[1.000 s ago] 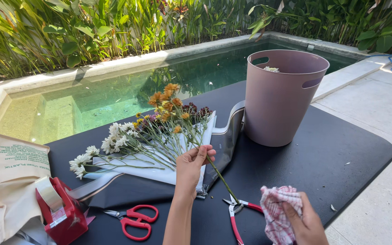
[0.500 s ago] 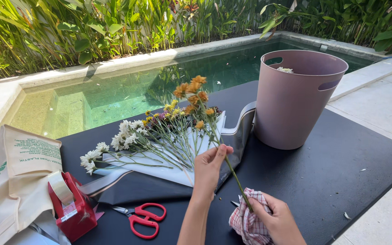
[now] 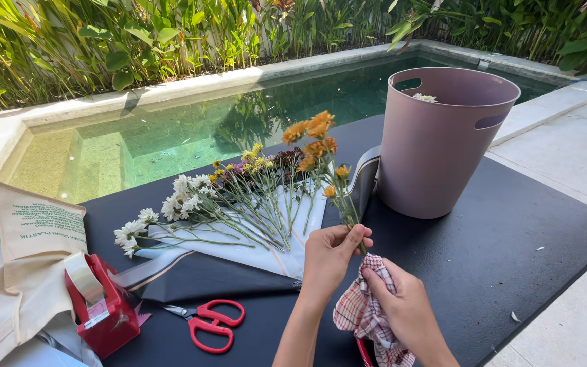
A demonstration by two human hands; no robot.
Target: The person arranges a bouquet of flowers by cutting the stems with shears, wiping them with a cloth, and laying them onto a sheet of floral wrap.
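Poolside black surface (image 3: 511, 251). Left hand (image 3: 331, 255) pinches the orange flower stem (image 3: 334, 183) upright beside the mauve bin (image 3: 436, 143). Right hand (image 3: 402, 309) is closed around a checked cloth (image 3: 361, 312) at the stem's base. Risk: the thin stem may snap under wiping pressure.

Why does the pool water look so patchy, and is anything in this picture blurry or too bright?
Head view: daylight is soft on the black table; the pool mirrors the plants, hence dark patches; the paving at right is bright, nearly washed out; hands and orange flowers look sharp, no obvious motion blur.
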